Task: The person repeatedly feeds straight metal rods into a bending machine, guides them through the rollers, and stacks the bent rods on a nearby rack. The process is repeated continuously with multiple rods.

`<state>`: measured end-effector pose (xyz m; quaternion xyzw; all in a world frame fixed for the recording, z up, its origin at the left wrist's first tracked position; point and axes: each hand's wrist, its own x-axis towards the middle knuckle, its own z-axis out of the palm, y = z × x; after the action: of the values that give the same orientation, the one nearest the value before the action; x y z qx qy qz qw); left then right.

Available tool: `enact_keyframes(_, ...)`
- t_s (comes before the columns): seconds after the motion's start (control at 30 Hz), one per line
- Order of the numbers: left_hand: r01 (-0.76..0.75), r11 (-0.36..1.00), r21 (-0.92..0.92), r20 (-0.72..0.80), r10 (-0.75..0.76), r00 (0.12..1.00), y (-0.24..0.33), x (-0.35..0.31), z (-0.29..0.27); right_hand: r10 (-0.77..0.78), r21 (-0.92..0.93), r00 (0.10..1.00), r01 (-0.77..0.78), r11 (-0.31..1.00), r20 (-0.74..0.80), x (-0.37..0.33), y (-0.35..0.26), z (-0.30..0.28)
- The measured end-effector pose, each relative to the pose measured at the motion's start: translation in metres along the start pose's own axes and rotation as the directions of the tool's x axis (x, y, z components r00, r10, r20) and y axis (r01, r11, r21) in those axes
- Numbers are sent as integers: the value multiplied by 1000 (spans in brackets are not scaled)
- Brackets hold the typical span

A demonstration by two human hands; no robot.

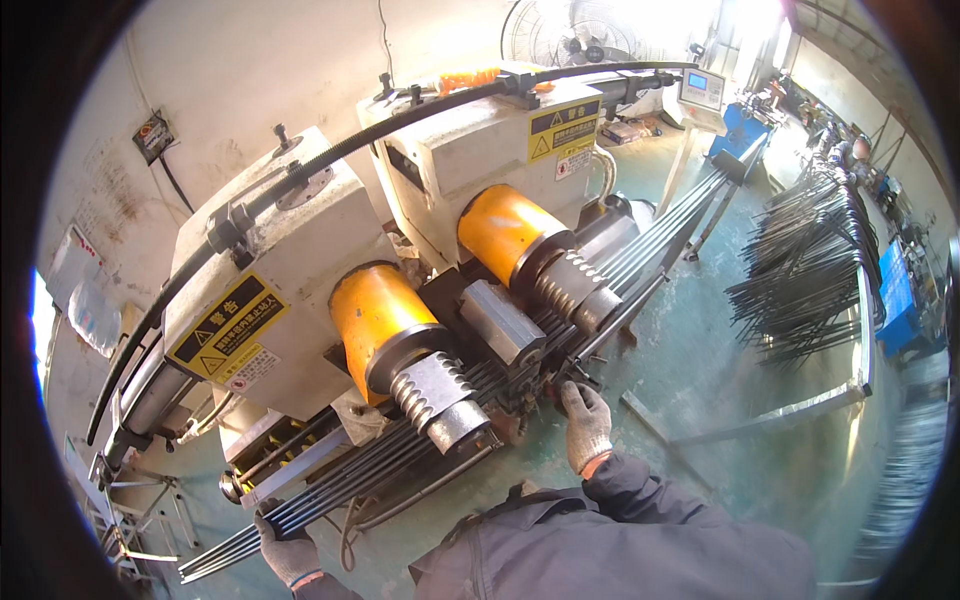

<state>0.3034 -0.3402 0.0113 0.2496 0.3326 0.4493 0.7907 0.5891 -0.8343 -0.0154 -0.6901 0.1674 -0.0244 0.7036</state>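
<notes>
My left hand (287,552), in a grey knit glove, is closed around the near-left end of a bundle of long thin metal rods (345,483). The rods run side by side through the machine, below two orange cylinders (378,318) with ridged metal ends. My right hand (587,428), also gloved, is at the machine's front edge, beside a dark clamp-like fitting (545,385). Its fingers look curled, and whatever they hold is hidden. Between the cylinders sits a grey metal block (502,322).
A control panel (702,88) stands at the back right. On the right, a rack (862,340) bears many dark rods (800,265). A black hose (370,135) arches over the pale machine housings (300,190). A metal frame (130,510) stands at far left.
</notes>
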Motion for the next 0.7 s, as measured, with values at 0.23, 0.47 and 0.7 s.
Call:
enact_keyframes(0.23, 132, 988, 79, 124, -141, 982, -59, -59, 59, 0, 71, 992, -9, 997, 124, -1, 28, -15)
enact_keyframes(0.47, 210, 977, -34, 189, -200, 961, -58, -84, 73, 225, -84, 944, -211, 974, 242, 11, 83, -2)
enact_keyframes(0.7, 80, 965, -251, 20, -77, 997, 50, -8, -25, 273, -233, 937, -222, 947, 219, 8, 153, -54)
